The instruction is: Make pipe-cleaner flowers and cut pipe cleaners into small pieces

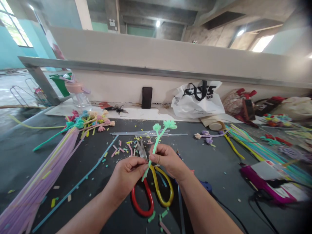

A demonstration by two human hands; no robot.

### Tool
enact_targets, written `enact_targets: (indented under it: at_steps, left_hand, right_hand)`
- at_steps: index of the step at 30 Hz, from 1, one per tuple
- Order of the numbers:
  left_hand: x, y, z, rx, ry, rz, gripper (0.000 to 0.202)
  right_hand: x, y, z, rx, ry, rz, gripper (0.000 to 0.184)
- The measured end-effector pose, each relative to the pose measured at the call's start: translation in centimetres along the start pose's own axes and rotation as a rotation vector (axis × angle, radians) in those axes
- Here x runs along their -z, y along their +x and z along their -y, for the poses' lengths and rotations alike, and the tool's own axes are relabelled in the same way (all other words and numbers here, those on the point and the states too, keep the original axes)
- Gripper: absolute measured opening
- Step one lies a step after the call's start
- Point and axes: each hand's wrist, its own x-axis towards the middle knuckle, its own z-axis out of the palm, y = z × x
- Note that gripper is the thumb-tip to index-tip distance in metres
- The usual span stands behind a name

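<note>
From where I stand, the biggest thing is the dark table (214, 156), running the full width in front of the worker. Along its L side lies a long purple bundle (52, 165) of fuzzy stems, w/ small coloured blooms at the far end. Off the far L corner there's a green bin (59, 85), mostly hidden; can't tell what's in it. Toward the back, R of centre, a white bag (198, 105) slumps upright, black lettering on the front; contents not visible. Back L, a clear bottle (80, 100) w/ pinkish lid; can't tell if there's liquid in it.

Mid-table, both hands are on one thing. The L hand (129, 174) has thumb & index closed in a pinch low on the green stem (155, 144); the R hand (170, 161) pinches it just above, thumb against fingers, so no gap at either grip. The stem's long axis slants, bottom L to top R: tail pokes out below the L fingertips, fuzzy heads (170, 124) stand beyond the R ones. So R is nearer the heads, L nearer the tail.

Scissors (143, 154) lie right under/behind the stem, blades pointing away & slightly parted, red + yellow handles toward the worker. Smallest: coloured snippets (114, 152), scattered L of the blades.
</note>
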Motion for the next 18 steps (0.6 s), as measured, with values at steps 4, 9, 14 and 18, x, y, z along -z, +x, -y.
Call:
enact_targets:
  at_steps: [4, 9, 14, 18]
  left_hand:
    - [0.6, -0.2, -0.3, -0.210, 0.178, 0.014, 0.007]
    - [0.5, -0.1, -0.2, -0.015, 0.032, 0.056, 0.013]
    - [0.0, -0.4, 0.5, 0.416, -0.543, 0.311, 0.021]
    - [-0.7, -1.0, 0.3, 0.476, -0.701, 0.444, 0.023]
  right_hand:
    - [0.0, 0.0, -0.1, -0.012, -0.049, -0.006, 0.028]
    - [-0.1, 0.0, 0.1, -0.019, -0.023, 0.048, 0.025]
    - [-0.5, -0.2, -0.2, 0.094, 0.112, 0.130, 0.020]
    - [-1.0, -0.4, -0.5, 0.166, 0.220, 0.225, 0.025]
